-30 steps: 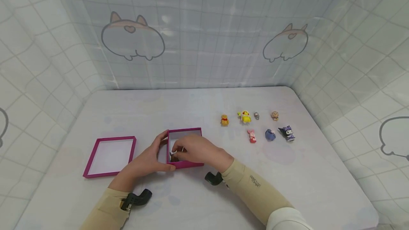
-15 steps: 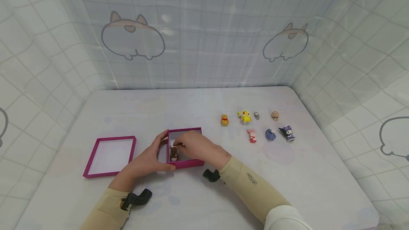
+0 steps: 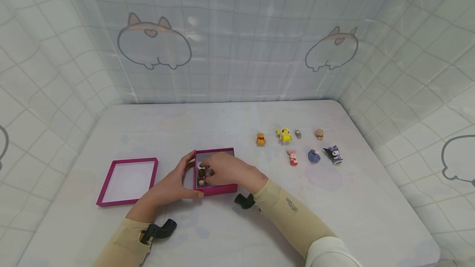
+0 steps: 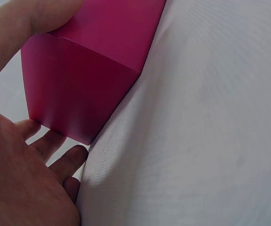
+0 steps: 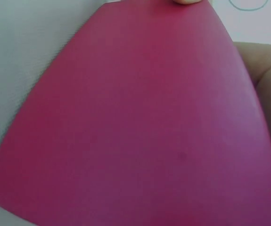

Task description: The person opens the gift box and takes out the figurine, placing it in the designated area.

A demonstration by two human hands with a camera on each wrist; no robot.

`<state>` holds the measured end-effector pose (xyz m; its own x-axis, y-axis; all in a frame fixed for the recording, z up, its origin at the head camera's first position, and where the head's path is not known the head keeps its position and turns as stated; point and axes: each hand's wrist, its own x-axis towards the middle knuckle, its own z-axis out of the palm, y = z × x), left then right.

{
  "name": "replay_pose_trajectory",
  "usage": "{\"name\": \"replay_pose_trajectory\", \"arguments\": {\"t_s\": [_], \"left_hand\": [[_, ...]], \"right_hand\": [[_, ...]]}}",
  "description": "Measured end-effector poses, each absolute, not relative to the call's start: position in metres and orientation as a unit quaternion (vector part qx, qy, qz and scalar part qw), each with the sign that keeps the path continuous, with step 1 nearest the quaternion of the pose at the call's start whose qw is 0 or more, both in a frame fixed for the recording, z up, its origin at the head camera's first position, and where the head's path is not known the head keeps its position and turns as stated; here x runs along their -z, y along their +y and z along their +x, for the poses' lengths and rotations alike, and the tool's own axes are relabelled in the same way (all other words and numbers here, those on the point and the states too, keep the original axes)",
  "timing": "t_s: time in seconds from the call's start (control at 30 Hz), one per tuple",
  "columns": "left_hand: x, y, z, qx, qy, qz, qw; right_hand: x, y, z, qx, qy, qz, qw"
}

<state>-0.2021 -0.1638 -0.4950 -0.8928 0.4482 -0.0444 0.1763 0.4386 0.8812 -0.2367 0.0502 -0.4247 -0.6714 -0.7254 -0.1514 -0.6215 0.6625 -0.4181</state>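
A magenta box (image 3: 217, 191) with a pale inside stands open-topped on the table. My left hand (image 3: 172, 184) grips its left side, thumb at the near left corner and fingers around the far left; in the left wrist view the thumb lies along the box wall (image 4: 78, 89). Inside, against the left wall, sits a small brown figurine (image 3: 201, 176). My right hand (image 3: 226, 170) reaches into the box, its curled thumb and forefinger at the figurine's right side and top, pinching it. In the right wrist view the box's outer wall (image 5: 140, 117) hides most of that hand.
The magenta-rimmed lid (image 3: 128, 204) lies at the left. To the right are several figurines: an orange bear (image 3: 261, 139), a yellow one (image 3: 285, 135), a small grey one (image 3: 298, 134), a tan one (image 3: 319, 134), a pink one (image 3: 292, 158), a blue one (image 3: 313, 156) and a purple one (image 3: 335, 154).
My right fingers rose off the brown figurine, leaving it in view, then came back down onto it. The figurine has shifted slightly left. My left hand and the box have stayed put.
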Motion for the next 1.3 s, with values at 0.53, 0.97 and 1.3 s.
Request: {"name": "replay_pose_trajectory", "arguments": {"t_s": [0.53,0.97,1.3], "left_hand": [[0.495,-0.163,-0.203,-0.494,0.838,0.188,0.135],[0.493,-0.162,-0.203,-0.488,0.843,0.183,0.133],[0.491,-0.163,-0.202,-0.490,0.842,0.173,0.142]], "right_hand": [[0.433,0.039,-0.232,0.068,0.925,-0.357,0.108],[0.429,0.049,-0.232,0.164,0.915,-0.356,0.098],[0.425,0.063,-0.237,0.260,0.890,-0.360,0.108]]}}
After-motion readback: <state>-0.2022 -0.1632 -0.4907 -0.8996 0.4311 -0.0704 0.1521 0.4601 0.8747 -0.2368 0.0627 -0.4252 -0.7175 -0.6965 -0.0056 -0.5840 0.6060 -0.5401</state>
